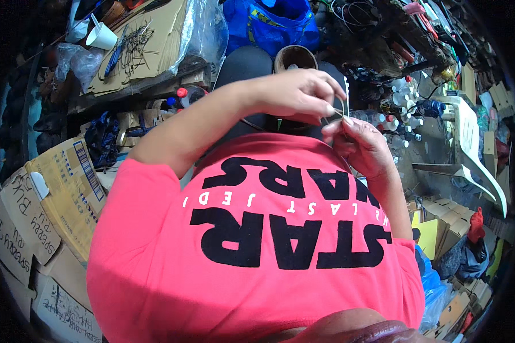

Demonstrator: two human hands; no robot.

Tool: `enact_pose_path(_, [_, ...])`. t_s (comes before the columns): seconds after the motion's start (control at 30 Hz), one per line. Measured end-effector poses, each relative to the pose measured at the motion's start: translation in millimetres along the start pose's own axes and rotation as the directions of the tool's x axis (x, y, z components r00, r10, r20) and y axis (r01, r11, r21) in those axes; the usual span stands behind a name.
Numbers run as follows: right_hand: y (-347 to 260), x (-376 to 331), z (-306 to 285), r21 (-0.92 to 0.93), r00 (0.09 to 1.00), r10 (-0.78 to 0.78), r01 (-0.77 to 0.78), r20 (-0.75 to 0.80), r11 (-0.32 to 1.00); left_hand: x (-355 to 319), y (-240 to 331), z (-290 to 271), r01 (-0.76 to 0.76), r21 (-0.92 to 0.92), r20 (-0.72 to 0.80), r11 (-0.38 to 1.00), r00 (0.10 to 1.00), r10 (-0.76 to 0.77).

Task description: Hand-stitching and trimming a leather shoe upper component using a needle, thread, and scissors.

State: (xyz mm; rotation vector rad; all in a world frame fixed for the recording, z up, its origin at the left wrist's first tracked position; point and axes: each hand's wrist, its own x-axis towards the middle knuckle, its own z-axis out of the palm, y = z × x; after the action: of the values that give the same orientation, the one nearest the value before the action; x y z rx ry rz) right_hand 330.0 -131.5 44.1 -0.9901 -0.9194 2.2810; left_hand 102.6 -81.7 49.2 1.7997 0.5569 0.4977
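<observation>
My left hand (306, 94) reaches across in front of my chest, its thumb and fingers pinched near one end of a thin pale strip (347, 100). My right hand (366, 143) is closed on the lower part of the same strip, its thumb close to the left fingertips. The strip bows upward between the two hands; its exact kind is too small to make out. Just beyond the left hand stands a round brown container (296, 55), open at the top, between my dark-clothed legs (243, 66).
A blue bag (272, 26) lies beyond the container. At the far left, cardboard sheets (154, 43) hold dark wire pieces (136, 44) and a white cup (102, 35). Several bottles (403, 103) crowd the right beside a white curved panel (472, 143). Cardboard boxes (68, 194) stand at left.
</observation>
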Motion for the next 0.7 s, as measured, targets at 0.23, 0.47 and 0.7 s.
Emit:
enact_pose_path(0.23, [24, 14, -13, -0.549, 0.856, -0.464, 0.282, -0.226, 0.787, -64, 19, -62, 0.045, -0.074, -0.473, 0.996, 0.878, -0.074])
enact_pose_path(0.47, [68, -10, -95, -0.478, 0.772, -0.329, 0.036, -0.544, 0.877, -100, -100, -105, 0.476, 0.097, -0.768, 0.874, 0.594, -0.238])
enact_pose_path(0.7, [44, -39, -100, -0.502, 0.913, -0.015, -0.210, -0.407, 0.839, -106, -100, -111, 0.429, -0.063, -0.744, 0.901, 0.581, -0.329])
